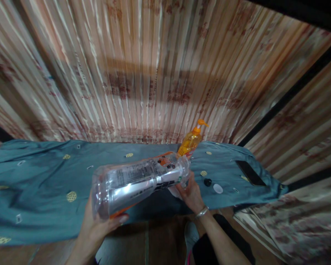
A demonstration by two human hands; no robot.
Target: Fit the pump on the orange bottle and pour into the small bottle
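Observation:
A large clear plastic bottle (pixel 138 181) with a silver, black and orange label lies tilted across the view, its neck toward the right. Wrapped under its base end is my left hand (pixel 99 221). At the neck end, my right hand (pixel 189 191) has its fingers closed on something white (pixel 175 192), maybe a cloth or tissue, close against the bottle; its exact shape is partly hidden. Just behind the neck stands an orange pump bottle (pixel 191 141). A small black cap (pixel 207 182) and a white disc (pixel 217 188) lie right of my right hand.
The long table is covered with a teal patterned cloth (pixel 52 180). A black phone (pixel 250 173) lies at its right end. Pleated curtains (pixel 143 73) hang behind and on the right, beside dark frame bars (pixel 292 92). A shoe (pixel 191 233) shows on the floor below.

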